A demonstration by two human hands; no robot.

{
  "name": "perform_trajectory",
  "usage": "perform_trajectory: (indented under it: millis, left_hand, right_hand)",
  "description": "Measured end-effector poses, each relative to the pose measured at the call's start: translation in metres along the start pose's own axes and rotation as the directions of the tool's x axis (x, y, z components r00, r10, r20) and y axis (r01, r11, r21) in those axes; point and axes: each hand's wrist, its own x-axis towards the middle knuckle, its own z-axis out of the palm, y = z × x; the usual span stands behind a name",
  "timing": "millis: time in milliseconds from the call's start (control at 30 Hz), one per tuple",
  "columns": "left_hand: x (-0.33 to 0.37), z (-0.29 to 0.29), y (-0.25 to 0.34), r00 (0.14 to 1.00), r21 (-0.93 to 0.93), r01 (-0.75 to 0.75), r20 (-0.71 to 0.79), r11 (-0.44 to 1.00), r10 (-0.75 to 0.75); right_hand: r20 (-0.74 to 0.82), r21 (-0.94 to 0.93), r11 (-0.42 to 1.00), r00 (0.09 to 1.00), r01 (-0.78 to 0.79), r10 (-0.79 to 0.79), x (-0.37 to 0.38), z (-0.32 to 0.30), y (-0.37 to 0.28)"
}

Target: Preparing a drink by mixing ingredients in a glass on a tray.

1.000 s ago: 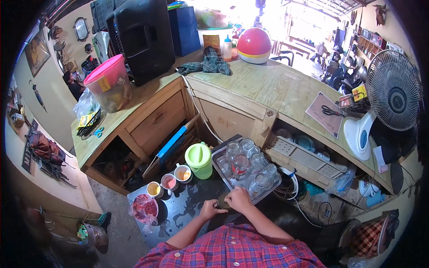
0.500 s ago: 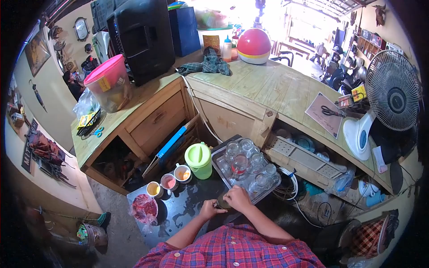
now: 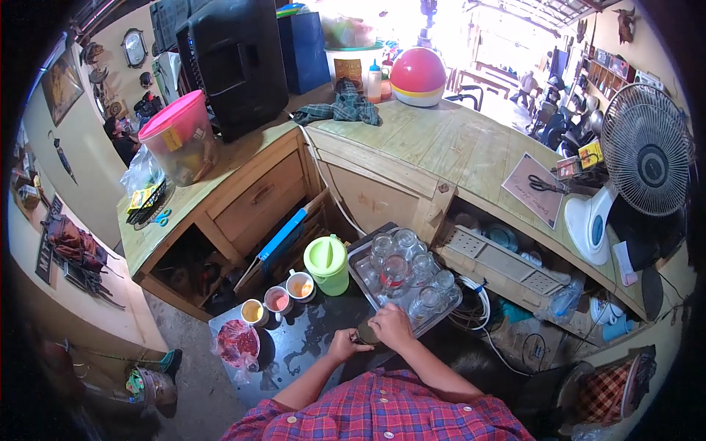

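Observation:
Low over the dark table [image 3: 316,345], my two hands come together in front of my shirt. My left hand [image 3: 346,345] is closed, its fingers curled around a small dark thing I cannot make out. My right hand [image 3: 391,326] is closed at the top of a small olive-brown roundish object [image 3: 368,336] between the hands; its kind is unclear. Just beyond my right hand, a metal tray [image 3: 444,310] holds several clear glass mugs [image 3: 396,269]. A light green lidded pitcher [image 3: 327,266] stands left of the tray.
Three white cups [image 3: 276,299] with yellow, pink and orange contents line the table's left side, near a bowl of red food [image 3: 237,342] with plastic film. A wooden counter [image 3: 441,140] rises behind. At right are a coiled white cable [image 3: 478,294] and a fan [image 3: 647,151].
My hands stay in nearly the same place, with only a slight shift of the fingers around the small object. Nothing else has visibly moved.

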Motion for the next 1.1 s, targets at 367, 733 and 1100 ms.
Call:
perform_trajectory:
  millis: [367,733,1100]
  left_hand:
    - [0.001,0.004,-0.005,1.000,0.008,-0.002,-0.005,1.000,0.002]
    - [0.003,0.006,-0.010,0.998,-0.027,-0.045,-0.035,0.999,0.044]
    - [0.002,0.007,-0.017,0.999,-0.003,-0.022,-0.043,1.000,0.022]
  right_hand:
    - [0.174,0.010,0.990,0.976,-0.138,0.134,0.001,-0.004,-0.002]
    - [0.071,-0.123,0.992,0.996,-0.039,0.048,-0.001,-0.004,-0.002]
    - [0.000,-0.006,1.000,1.000,0.010,-0.010,0.002,-0.005,-0.001]
